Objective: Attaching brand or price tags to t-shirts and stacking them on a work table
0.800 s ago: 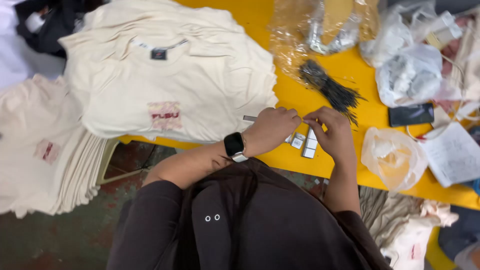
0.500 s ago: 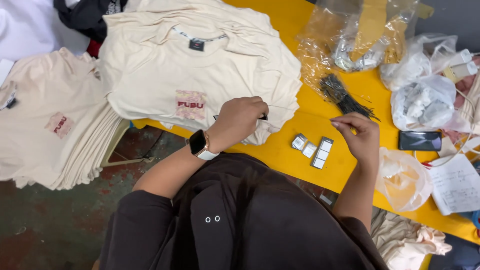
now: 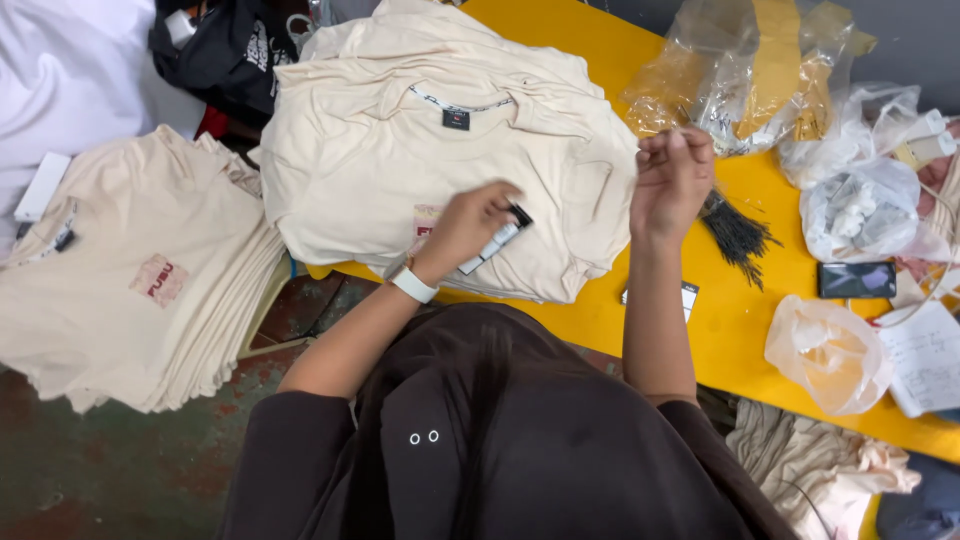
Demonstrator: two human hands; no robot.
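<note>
I see my left hand [image 3: 478,222] pinching a black-and-white hang tag [image 3: 497,238] in closed fingers over the cream T-shirt stack [image 3: 400,170], right hand [image 3: 672,180] raised, fingers curled, contents unclear; I'd keep the tag flat beneath them.

A bright yellow surface [image 3: 745,345] runs slantwise from the far middle to the near right, evenly lit with no hard shadows. Beneath it on the near left lies a worn floor [image 3: 110,470], dull green with patches of rusty red, and a strip of grey wall [image 3: 905,40] shows at the far right behind crumpled clear plastic bags [image 3: 860,205]. White cloth [image 3: 75,85] fills the far left corner beside a dark bundle [image 3: 225,60], and more pale fabric [image 3: 810,465] hangs below the surface's near right edge.
</note>
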